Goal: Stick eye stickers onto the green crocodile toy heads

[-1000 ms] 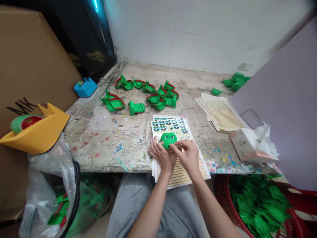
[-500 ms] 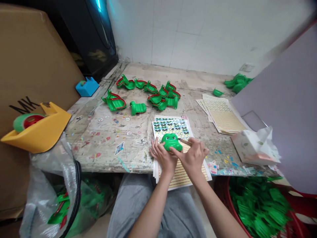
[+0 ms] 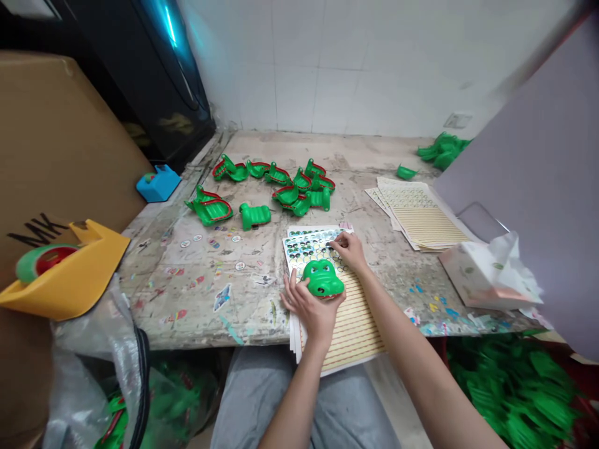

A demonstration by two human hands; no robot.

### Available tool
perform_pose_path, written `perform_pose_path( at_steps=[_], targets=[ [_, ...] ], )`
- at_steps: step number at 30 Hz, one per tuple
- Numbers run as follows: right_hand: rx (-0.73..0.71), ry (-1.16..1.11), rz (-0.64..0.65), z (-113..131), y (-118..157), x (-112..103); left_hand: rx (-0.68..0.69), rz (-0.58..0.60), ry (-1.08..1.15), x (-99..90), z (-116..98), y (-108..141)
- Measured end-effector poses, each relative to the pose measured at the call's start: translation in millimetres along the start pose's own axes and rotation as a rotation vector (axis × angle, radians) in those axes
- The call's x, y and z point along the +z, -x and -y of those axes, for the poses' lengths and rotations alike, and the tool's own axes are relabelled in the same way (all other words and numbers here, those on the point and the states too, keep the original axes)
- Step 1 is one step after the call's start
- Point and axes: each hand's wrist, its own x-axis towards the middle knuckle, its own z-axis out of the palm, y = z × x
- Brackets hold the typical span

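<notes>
A green crocodile head (image 3: 322, 279) with eye stickers and a dark mark on its snout rests over the sticker sheets at the table's front. Around its lower side, my left hand (image 3: 312, 307) is closed, holding it. My right hand (image 3: 349, 249) reaches to the upper part of the sticker sheet (image 3: 353, 318), thumb and fingertips pinched at a dark eye sticker. Whether the sticker is off the sheet is too small to tell. The sheet has round eye stickers at the top and yellow strips below.
Several green jaw pieces (image 3: 255, 215) lie further back on the table. More sheets (image 3: 423, 215) and a tissue box (image 3: 482, 271) are at the right. A yellow tape dispenser (image 3: 93, 274) and a blue one (image 3: 159, 184) stand left. Green parts (image 3: 515, 386) fill a container below right.
My right hand has left the crocodile head and moved up onto the sheet's eye stickers. The snout's dark mark now shows. The camera view has shifted slightly.
</notes>
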Motion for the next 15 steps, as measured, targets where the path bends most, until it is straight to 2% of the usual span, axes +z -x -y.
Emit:
perform_pose_path(
  at_steps=[4, 11, 15],
  targets=[
    [-0.081, 0.032, -0.014, -3.7, 1.8, 3.0, -0.003, -0.003, -0.002, 1.3, 1.0, 0.2],
    [0.013, 0.073, 0.051, -3.7, 0.2, 3.0, 0.021, -0.024, -0.011, 1.6, 1.2, 0.1],
    [0.014, 0.135, 0.062, -2.0, 0.0, 4.0, 0.014, -0.02, -0.01, 1.1, 0.2, -0.4]
  ],
)
